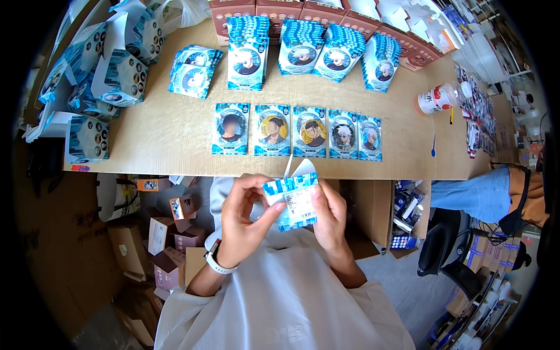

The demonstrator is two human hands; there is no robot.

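Note:
Both hands hold a small blue-and-white checked packet (pixel 296 201) close to my chest, below the table's front edge. My left hand (pixel 245 219), with a white watch on its wrist, pinches the packet's left edge. My right hand (pixel 328 213) grips its right side, thumb across the printed back. A white flap sticks up from the packet's top. On the wooden table (pixel 169 134) just beyond lies a row of several flat packets (pixel 297 131), each showing a round cartoon portrait.
Stacks of the same packets (pixel 300 52) stand at the table's far side, with brown display boxes (pixel 315 11) behind. Opened blue cartons (pixel 111 64) crowd the left end. A plastic bottle (pixel 440 98) lies at right. Cardboard boxes (pixel 163 245) sit on the floor; another person's leg (pixel 478 195) shows at right.

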